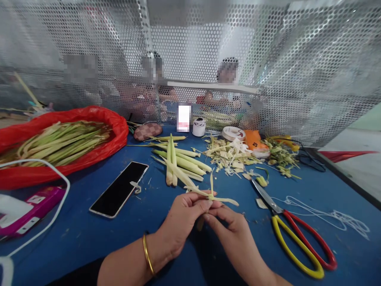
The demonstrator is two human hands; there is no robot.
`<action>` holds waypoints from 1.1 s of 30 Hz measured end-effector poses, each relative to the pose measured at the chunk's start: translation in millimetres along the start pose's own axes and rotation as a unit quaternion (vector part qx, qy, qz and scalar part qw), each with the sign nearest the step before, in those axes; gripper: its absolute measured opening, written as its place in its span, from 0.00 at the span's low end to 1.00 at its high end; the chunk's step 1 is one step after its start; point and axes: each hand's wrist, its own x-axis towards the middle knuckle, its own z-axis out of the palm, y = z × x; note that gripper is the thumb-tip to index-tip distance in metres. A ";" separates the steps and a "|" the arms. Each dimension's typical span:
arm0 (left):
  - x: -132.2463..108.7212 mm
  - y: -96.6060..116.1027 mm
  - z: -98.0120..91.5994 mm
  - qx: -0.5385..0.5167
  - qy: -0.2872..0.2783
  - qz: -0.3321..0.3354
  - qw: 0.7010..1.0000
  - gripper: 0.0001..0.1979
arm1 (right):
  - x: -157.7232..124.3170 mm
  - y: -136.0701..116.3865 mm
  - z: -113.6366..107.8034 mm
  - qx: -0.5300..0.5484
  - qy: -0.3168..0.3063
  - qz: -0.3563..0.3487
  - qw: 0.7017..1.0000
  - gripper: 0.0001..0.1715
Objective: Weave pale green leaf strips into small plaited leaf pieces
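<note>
My left hand (181, 218) pinches a small knotted piece of pale leaf strips (211, 197) between thumb and fingers. Its strips stick out upward, to the right and to the upper left. From the other side my right hand (235, 230) grips the lower part of the same piece, fingertips close to the left thumb. A short end hangs below the fingers, partly hidden. Just beyond the hands lie several pale green leaf stalks (187, 161). Scissors (276, 210) with one red and one yellow handle lie partly open to the right of my right hand.
On the blue table (74, 234) are a phone (119, 190), a red bag (119, 123) of long leaves, a purple power strip (38, 208) and white string (336, 216). Leaf scraps (229, 153), a tape roll (233, 133) and a perforated metal screen (190, 47) stand farther back; people sit behind it.
</note>
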 end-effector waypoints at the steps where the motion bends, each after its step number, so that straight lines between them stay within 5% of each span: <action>1: 0.0 -0.1 0.3 0.005 0.002 -0.001 1.000 0.11 | -0.5 -0.3 0.7 0.010 0.003 0.012 1.000 0.12; 9: 0.5 -1.3 0.7 -0.003 0.012 -0.008 1.000 0.14 | 0.4 -0.6 3.0 0.074 -0.011 0.062 0.995 0.14; 20: 2.6 -2.5 -1.7 -0.009 0.039 0.007 0.999 0.12 | 0.3 0.4 1.1 0.038 -0.039 0.028 0.998 0.18; 24: 3.1 1.6 -2.6 -0.005 0.036 -0.002 0.999 0.14 | -4.2 -2.9 -3.8 -0.058 -0.064 -0.044 0.995 0.15; 30: 1.9 6.9 -5.1 0.003 0.045 -0.015 0.999 0.12 | -2.5 -5.9 -25.2 -0.288 0.131 -0.218 0.923 0.07; 33: 2.9 4.1 -5.8 0.041 0.046 -0.012 0.998 0.14 | 4.3 -2.0 -27.7 -0.319 0.091 -0.198 0.922 0.07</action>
